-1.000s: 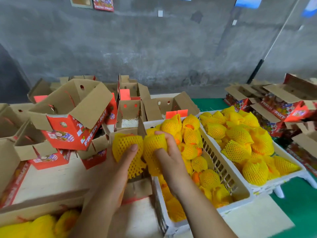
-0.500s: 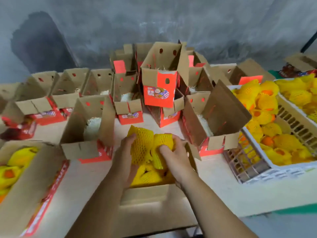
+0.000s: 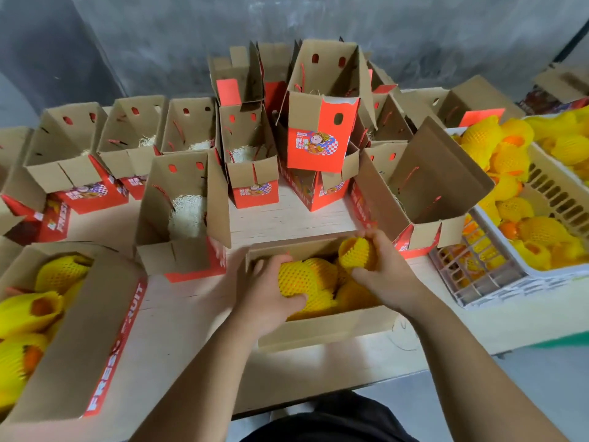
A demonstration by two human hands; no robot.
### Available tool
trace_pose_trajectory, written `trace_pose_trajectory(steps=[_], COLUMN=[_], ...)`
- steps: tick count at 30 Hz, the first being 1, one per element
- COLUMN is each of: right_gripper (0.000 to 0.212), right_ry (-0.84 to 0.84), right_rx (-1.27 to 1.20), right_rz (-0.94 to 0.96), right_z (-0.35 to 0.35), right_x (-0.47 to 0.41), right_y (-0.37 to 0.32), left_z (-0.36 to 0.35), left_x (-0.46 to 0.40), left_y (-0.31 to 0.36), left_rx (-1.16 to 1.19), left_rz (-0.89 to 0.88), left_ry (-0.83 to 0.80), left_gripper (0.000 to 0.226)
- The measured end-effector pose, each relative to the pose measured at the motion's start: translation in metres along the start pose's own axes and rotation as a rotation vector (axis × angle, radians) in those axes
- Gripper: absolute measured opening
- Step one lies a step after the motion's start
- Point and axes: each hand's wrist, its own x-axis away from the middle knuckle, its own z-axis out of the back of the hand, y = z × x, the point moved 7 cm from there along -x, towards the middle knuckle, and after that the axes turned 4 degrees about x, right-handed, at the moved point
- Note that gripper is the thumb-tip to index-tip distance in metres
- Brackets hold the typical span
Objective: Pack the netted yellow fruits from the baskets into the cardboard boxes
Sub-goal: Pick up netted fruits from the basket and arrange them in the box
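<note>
The left grip point(image 3: 266, 293) is clasped round a netted yellow fruit point(image 3: 294, 279), fingers curled over its far side and thumb under its near side, pressing it down into the open cardboard box point(image 3: 322, 330) right in front of the person. The right grip point(image 3: 387, 271) clutches a second netted fruit point(image 3: 355, 253) at the box's far right corner, at about two o'clock from the first; the net's open mouth pokes out past the fingers. Between and beneath both grips more netted fruits lie packed in the box, filling most of it.

At nine o'clock a larger box point(image 3: 86, 333) stands with its long side reading "FRESH FRUIT", netted fruits heaped inside, some showing orange at the net mouth. From ten to one o'clock stand many empty boxes with flaps up, red printed sides and punched holes; several hold pale shredded padding point(image 3: 186, 215), and one red-fronted box point(image 3: 315, 145) sits stacked higher than the rest. At three o'clock two white slatted baskets point(image 3: 497, 282) hold heaps of netted fruits, the nearer one touching an open box just beside it.

All of it rests on a pale wooden worktop point(image 3: 287, 215) whose near edge runs below the forearms. Behind rises a rough grey concrete wall point(image 3: 191, 36); grey floor point(image 3: 510, 400) shows at five o'clock, with a strip of green at the far right.
</note>
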Motion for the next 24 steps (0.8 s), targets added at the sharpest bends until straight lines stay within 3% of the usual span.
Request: trace_pose_trajectory(steps=[4, 8, 13, 18, 24], right_gripper=[0.064, 0.059, 0.065, 0.069, 0.066], right_ry=[-0.358, -0.539, -0.486, -0.184, -0.186], right_rx=[0.321, 0.448, 0.34, 0.155, 0.061], right_rz=[0.088, -0.029, -0.127, 0.064, 0.281], right_z=[-0.016, -0.034, -0.029, -0.029, -0.067], right_x=[0.007, 0.003, -0.009, -0.014, -0.011], right_y=[0.001, 0.02, 0.029, 0.01, -0.021], left_z=[-0.008, -0.011, -0.008, -0.005, 0.014], left_x=[-0.002, 0.004, 0.009, 0.013, -0.003], left_y=[-0.004, -0.001, 0.001, 0.01, 0.011], left_rx=[-0.195, -0.411, -0.425, -0.469, -0.62], left_rz=[-0.065, -0.148, -0.185, -0.259, -0.269], left_ry=[0.02, 0.171, 0.301, 0.377, 0.365], left_gripper=[0.075, 0.075, 0.076, 0.077, 0.067])
